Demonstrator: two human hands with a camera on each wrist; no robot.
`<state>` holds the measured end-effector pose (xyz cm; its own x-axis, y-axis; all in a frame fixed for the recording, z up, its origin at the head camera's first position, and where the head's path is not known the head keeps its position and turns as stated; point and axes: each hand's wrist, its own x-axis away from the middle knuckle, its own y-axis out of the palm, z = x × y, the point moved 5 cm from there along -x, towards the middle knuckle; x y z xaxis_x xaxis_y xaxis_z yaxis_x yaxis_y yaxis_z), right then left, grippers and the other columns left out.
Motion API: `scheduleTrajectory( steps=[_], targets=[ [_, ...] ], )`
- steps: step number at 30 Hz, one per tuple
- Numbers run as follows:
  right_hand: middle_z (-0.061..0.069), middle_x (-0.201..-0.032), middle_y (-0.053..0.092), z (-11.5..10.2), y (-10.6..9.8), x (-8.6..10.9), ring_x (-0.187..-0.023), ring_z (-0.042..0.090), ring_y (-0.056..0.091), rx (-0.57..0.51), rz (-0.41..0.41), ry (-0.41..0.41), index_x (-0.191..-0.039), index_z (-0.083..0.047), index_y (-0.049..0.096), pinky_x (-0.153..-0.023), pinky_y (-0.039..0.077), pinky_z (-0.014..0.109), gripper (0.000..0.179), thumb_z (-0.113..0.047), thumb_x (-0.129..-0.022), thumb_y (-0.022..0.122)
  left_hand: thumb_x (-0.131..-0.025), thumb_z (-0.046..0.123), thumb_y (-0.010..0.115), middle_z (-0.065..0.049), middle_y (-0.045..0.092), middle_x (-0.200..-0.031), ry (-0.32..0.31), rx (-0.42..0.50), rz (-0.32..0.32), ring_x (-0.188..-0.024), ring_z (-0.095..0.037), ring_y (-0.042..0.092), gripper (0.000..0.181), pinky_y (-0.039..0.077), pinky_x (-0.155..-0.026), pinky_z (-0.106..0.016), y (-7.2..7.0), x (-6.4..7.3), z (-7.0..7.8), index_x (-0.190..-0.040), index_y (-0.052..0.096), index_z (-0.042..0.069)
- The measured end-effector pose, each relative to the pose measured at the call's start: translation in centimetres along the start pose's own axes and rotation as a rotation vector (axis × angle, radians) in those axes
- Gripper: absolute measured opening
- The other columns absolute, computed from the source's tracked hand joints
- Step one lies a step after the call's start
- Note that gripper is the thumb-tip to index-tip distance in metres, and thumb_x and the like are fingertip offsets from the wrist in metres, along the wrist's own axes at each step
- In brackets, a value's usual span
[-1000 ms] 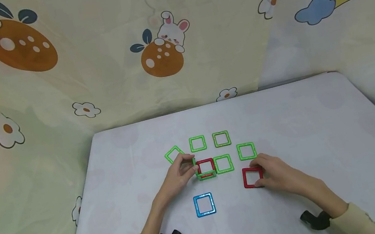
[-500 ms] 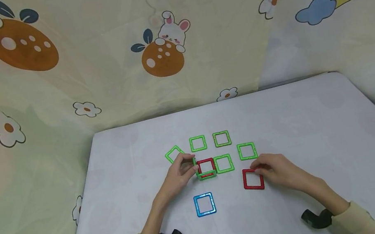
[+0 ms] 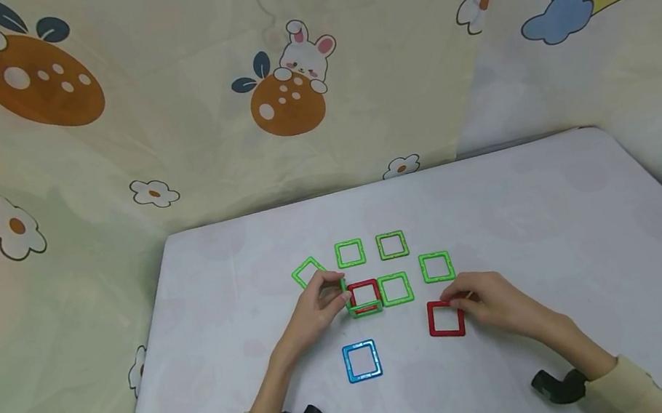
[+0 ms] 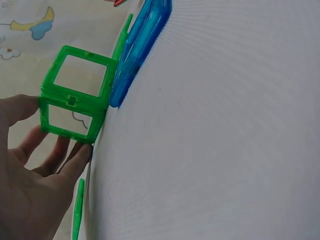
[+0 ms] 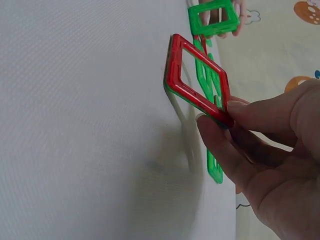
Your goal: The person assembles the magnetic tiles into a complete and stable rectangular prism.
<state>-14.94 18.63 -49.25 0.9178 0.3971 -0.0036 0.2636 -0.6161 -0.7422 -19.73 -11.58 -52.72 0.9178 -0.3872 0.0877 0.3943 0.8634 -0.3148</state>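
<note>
My left hand (image 3: 316, 309) pinches a green square magnetic tile (image 4: 46, 117) standing on edge. Joined to it at a corner is a second upright green tile (image 3: 365, 309). Within that corner a red tile (image 3: 376, 288) lies flat, and a flat green tile (image 3: 408, 287) sits against its right side. To the right, my right hand (image 3: 489, 296) holds another red tile (image 5: 197, 98) by one corner between thumb and fingertips, tilted above the table. A green edge shows along its underside; whether that is a separate tile I cannot tell.
Green tiles lie flat behind: one far left (image 3: 298, 279), one at back (image 3: 351, 264), one beside it (image 3: 394, 256) and one at right (image 3: 438, 279). A blue tile (image 3: 365, 376) lies in front on the white table (image 3: 574, 230). Patterned cloth hangs behind.
My right hand has shifted its grip on the red tile: the thumb moved from the near edge to the far corner. The tile tilted and moved slightly nearer. The left hand stays put.
</note>
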Motion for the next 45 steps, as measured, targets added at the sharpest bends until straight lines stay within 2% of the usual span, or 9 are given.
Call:
scheduleTrajectory(
  steps=[5,14,17,23,30,40,45],
  targets=[
    [-0.006,-0.095,0.073,-0.1,0.0,0.0,-0.085,0.009,0.066,-0.008,-0.011,0.026,-0.101,-0.012,0.079,-0.076,0.059,0.024,0.02,0.003,-0.088,0.073,-0.101,0.012,0.066,-0.016,0.054,-0.145,0.023,0.004,0.0,-0.136,-0.031,0.056,0.042,0.047,-0.114,-0.041,-0.1,0.1,-0.1,-0.138,0.05,0.003],
    [-0.006,-0.094,0.072,-1.2,-0.3,-0.1,-0.084,0.008,0.064,-0.005,-0.024,0.01,-0.098,-0.012,0.078,-0.076,0.06,0.024,0.019,0.002,-0.087,0.074,-0.101,0.018,0.066,-0.012,0.056,-0.144,0.033,-0.006,-0.002,-0.134,-0.027,0.057,0.041,0.048,-0.113,-0.038,-0.2,0.1,-0.2,-0.138,0.052,0.005],
    [-0.007,-0.093,0.071,-1.5,-0.4,-0.2,-0.084,0.007,0.064,0.01,-0.019,-0.025,-0.098,-0.013,0.078,-0.077,0.06,0.025,0.02,0.003,-0.087,0.075,-0.101,0.019,0.066,-0.012,0.056,-0.144,0.032,-0.005,-0.004,-0.135,-0.027,0.057,0.042,0.048,-0.113,-0.037,-0.2,0.1,-0.2,-0.138,0.052,0.006],
    [-0.007,-0.092,0.071,-2.3,-0.2,-0.4,-0.084,0.005,0.065,0.019,0.011,-0.148,-0.097,-0.011,0.077,-0.077,0.062,0.025,0.022,0.007,-0.084,0.077,-0.101,0.019,0.067,-0.012,0.056,-0.143,0.027,-0.001,-0.006,-0.134,-0.028,0.058,0.042,0.048,-0.112,-0.037,-0.2,0.1,-0.2,-0.138,0.052,0.006],
    [-0.006,-0.093,0.07,-3.3,0.1,-0.8,-0.082,0.003,0.06,0.028,0.069,-0.252,-0.098,-0.01,0.076,-0.069,0.058,0.023,0.027,0.011,-0.081,0.078,-0.101,0.019,0.067,-0.013,0.057,-0.143,0.026,-0.004,-0.003,-0.134,-0.028,0.058,0.041,0.048,-0.113,-0.038,-0.2,0.2,0.0,-0.137,0.052,0.005],
    [-0.003,-0.099,0.071,-4.6,0.7,-1.8,-0.086,0.007,0.062,0.079,0.069,-0.299,-0.102,-0.009,0.076,-0.075,0.06,0.025,0.026,0.008,-0.082,0.079,-0.102,0.018,0.065,-0.014,0.056,-0.144,0.037,0.005,-0.013,-0.135,-0.029,0.056,0.042,0.046,-0.115,-0.041,-0.2,0.1,-0.2,-0.139,0.051,0.005],
    [-0.002,-0.1,0.072,-5.1,1.0,-2.3,-0.087,0.008,0.064,0.086,0.069,-0.316,-0.101,-0.009,0.076,-0.077,0.061,0.025,0.024,0.008,-0.084,0.078,-0.102,0.02,0.066,-0.014,0.056,-0.143,0.046,-0.002,-0.02,-0.135,-0.029,0.057,0.043,0.047,-0.114,-0.039,-0.2,0.0,-0.2,-0.139,0.05,0.005]
  ],
)
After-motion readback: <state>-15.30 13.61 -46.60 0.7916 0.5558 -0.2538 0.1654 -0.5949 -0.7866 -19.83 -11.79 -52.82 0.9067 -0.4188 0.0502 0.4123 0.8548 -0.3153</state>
